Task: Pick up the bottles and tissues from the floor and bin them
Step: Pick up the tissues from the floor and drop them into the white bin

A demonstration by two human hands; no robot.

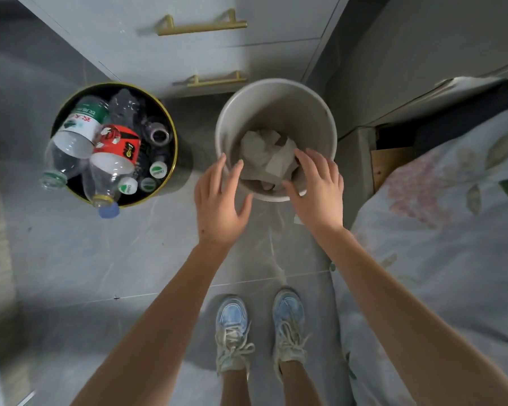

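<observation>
A white round bin [314, 112] stands on the floor ahead of me with crumpled white tissues [266, 155] lying inside it. My left hand [220, 203] hovers at the bin's near-left rim, fingers spread, holding nothing. My right hand [317, 189] is over the near-right rim, fingers apart and empty. To the left stands a black bin with a gold rim [170, 127], packed with several clear plastic bottles; one has a red label [121, 145], another a green and white label [81, 120]. Two bottle necks stick out over its front edge.
Grey drawers with gold handles [201, 26] stand behind both bins. A bed with a floral quilt [440, 244] fills the right side. My feet in pale blue trainers [261, 329] stand on the grey tiled floor [100, 259].
</observation>
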